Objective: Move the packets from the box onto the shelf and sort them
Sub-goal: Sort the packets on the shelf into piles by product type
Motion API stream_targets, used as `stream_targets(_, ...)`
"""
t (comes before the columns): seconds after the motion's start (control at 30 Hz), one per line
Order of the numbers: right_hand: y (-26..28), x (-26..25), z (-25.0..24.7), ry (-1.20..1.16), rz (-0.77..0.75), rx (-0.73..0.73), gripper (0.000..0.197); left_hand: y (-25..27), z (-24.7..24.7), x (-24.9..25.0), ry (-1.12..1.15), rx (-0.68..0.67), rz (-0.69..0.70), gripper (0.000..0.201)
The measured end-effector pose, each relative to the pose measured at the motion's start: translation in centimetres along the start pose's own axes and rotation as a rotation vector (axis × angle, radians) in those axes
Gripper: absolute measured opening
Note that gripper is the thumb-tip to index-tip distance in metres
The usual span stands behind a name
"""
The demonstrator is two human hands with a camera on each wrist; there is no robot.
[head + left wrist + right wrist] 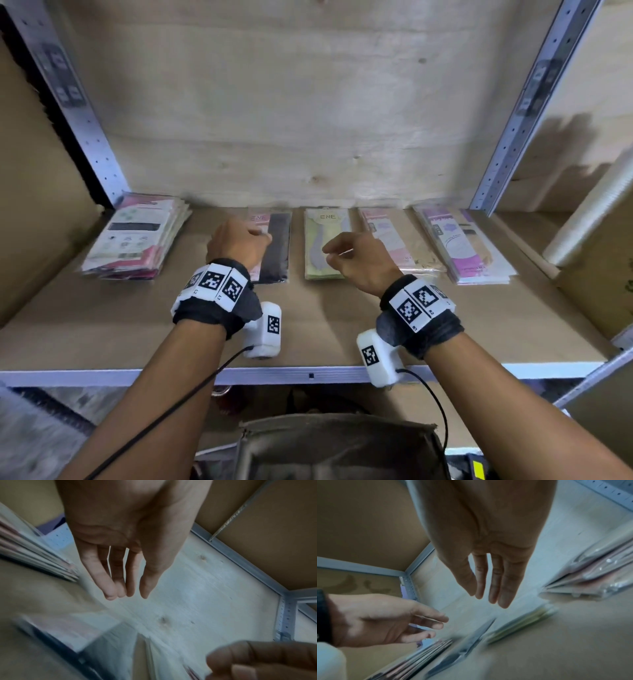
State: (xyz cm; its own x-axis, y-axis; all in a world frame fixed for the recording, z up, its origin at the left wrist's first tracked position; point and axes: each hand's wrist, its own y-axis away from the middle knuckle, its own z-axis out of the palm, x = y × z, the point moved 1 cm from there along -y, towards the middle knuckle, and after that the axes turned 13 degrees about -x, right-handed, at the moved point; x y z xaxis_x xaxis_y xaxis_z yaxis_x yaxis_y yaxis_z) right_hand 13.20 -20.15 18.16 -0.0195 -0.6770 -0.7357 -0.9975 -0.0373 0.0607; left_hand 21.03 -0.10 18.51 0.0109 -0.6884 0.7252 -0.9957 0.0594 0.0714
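Several packets lie in a row at the back of the shelf board (pixel 308 329): a stack of pink-and-white ones (pixel 137 236) at the left, a black one (pixel 275 246), a green one (pixel 323 246), a beige pink one (pixel 394 243) and a purple-and-white pile (pixel 462 246). My left hand (pixel 239 241) hovers over the black packet with straight, relaxed fingers (pixel 120 577) and holds nothing. My right hand (pixel 352 255) hangs over the green packet, its fingers (pixel 494 582) loose and empty. The cardboard box (pixel 342 445) stands below the shelf edge.
Perforated metal uprights (pixel 85 120) (pixel 524 113) frame the bay. A plywood back wall (pixel 291 120) closes it. A cardboard panel (pixel 30 205) stands at the left. A white roll (pixel 589 212) leans at the right over another carton (pixel 603 274).
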Motion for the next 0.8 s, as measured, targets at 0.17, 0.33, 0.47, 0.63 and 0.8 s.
stream_targets(0.17, -1.2, -2.2, 2.6, -0.127, -0.05, -0.092, 0.013, 0.2, -5.5, -3.6, 0.016, 0.103, -0.064, 0.019)
stream_targets(0.33, -4.6, -7.5, 6.7, -0.231, -0.077, -0.221, 0.013, 0.4, -10.3, -7.6, -0.004, 0.226, -0.121, 0.023)
stream_targets(0.47, -7.7, -11.8, 10.9, -0.277, -0.082, -0.327, 0.013, -0.1, -13.6, -10.7, -0.056, 0.232, -0.191, 0.029)
stream_targets(0.63, -11.0, -15.8, 15.6, -0.374, -0.035, -0.403, 0.013, -0.5, -15.8, -13.4, -0.121, 0.09, -0.28, 0.038)
stream_targets(0.8, -12.7, -17.5, 19.0, -0.331, -0.015, -0.382, 0.026, -0.7, -15.7, -14.7, -0.199, -0.019, -0.297, 0.04)
